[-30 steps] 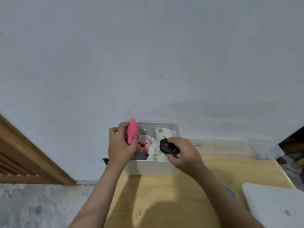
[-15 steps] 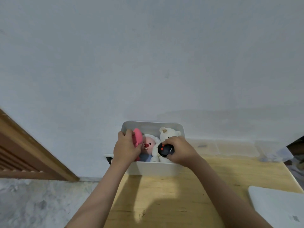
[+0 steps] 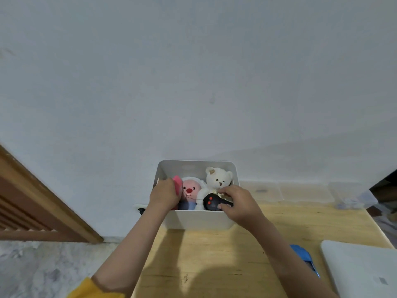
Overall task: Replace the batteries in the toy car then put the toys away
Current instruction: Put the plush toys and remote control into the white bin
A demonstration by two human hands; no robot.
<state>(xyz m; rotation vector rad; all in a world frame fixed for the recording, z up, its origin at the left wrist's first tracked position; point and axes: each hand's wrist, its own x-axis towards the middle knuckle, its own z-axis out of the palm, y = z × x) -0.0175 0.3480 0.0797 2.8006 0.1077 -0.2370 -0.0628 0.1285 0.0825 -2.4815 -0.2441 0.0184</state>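
Note:
A white storage box (image 3: 199,220) stands on the wooden table (image 3: 214,259) against the wall. Inside it sit a pink-faced plush (image 3: 190,190) and a white teddy bear (image 3: 218,178). My left hand (image 3: 164,194) is inside the box at its left side, closed on a pink toy (image 3: 177,184) that is pressed beside the pink plush. My right hand (image 3: 238,203) holds a black remote control (image 3: 212,202) with red buttons, low in the box in front of the teddy bear.
A white laptop (image 3: 361,267) lies at the table's right front, with a blue object (image 3: 305,258) beside it, partly hidden by my right forearm. Clear plastic containers (image 3: 305,191) line the wall to the right. A wooden door frame (image 3: 43,203) is on the left.
Both hands have moved down into the box. The pink toy, held above the rim a second ago, is now inside at the left; the remote has dropped lower in front of the teddy.

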